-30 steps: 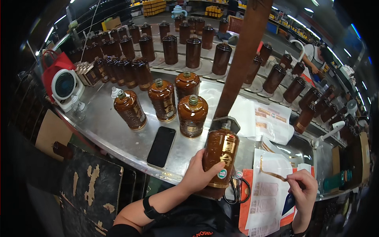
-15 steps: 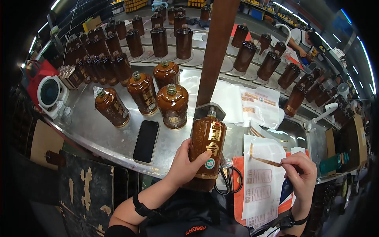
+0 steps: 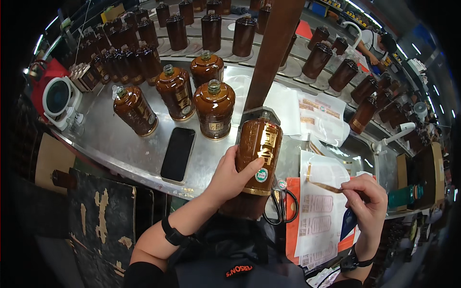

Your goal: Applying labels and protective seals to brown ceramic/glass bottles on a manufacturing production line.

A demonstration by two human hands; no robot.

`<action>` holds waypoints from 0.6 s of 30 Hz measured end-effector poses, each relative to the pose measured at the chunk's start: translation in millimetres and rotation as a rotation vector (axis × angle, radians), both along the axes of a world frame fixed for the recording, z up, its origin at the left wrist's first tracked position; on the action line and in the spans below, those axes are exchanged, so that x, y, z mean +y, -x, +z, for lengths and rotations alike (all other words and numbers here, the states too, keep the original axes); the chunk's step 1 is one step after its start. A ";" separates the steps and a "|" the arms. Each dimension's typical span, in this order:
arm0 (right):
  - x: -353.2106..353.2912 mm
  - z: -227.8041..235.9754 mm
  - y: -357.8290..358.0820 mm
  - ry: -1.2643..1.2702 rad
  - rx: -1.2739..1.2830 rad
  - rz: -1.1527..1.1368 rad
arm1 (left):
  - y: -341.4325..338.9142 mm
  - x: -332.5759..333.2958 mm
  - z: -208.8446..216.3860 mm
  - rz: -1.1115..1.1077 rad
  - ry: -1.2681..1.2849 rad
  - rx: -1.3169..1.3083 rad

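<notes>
My left hand (image 3: 236, 175) is wrapped round a brown glass bottle (image 3: 252, 163), its thumb across the front. The bottle leans neck-away and carries raised gold lettering, a round green-and-white sticker and a gold band low down. Over the printed sheets (image 3: 318, 211) at the right, my right hand (image 3: 366, 197) pinches a thin gold strip (image 3: 326, 186), which bends sharply at its far end and is clear of the bottle. A dark blue object (image 3: 349, 223) shows below the right hand; whether the hand touches it, I cannot tell. Black-handled scissors (image 3: 283, 204) lie just right of the bottle.
Several glossy brown bottles (image 3: 214, 110) and a black phone (image 3: 178, 154) stand or lie on the metal table (image 3: 110, 144). A brown post (image 3: 271, 53) rises behind the held bottle. Beyond runs a conveyor (image 3: 225, 56) with more bottles. A sink tap (image 3: 394, 137) is at right.
The view has shifted, so the table's things sit higher in the picture. The left hand still holds the bottle and the right hand the gold strip, with little change in either grip.
</notes>
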State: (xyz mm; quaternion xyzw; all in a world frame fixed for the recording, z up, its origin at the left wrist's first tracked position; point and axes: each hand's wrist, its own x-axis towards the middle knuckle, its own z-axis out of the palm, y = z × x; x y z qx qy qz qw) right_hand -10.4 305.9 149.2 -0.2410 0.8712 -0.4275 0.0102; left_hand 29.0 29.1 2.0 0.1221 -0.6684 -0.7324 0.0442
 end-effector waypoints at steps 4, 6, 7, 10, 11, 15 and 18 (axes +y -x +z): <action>-15.7 10.1 0.1 -0.066 0.013 0.091 | 0.6 -15.5 -0.8 -0.097 -0.138 -0.022; -24.3 14.3 -1.0 -0.080 0.043 0.191 | -5.0 -28.2 -0.7 -0.050 -0.013 -0.003; -29.9 17.8 -1.6 -0.086 0.039 0.192 | -8.4 -34.5 0.3 -0.003 0.113 0.022; -43.6 25.6 -4.0 -0.118 0.004 0.268 | -25.4 -38.5 50.0 -0.056 0.338 0.201; -50.2 27.9 -4.8 -0.124 -0.034 0.318 | -31.0 -39.5 66.2 -0.192 0.415 0.273; -81.0 29.6 -6.6 -0.120 -0.089 0.510 | -42.6 -13.6 83.0 -0.355 0.378 0.648; -92.9 28.4 -7.6 -0.178 -0.077 0.547 | -40.1 -10.7 90.8 -0.394 0.357 0.501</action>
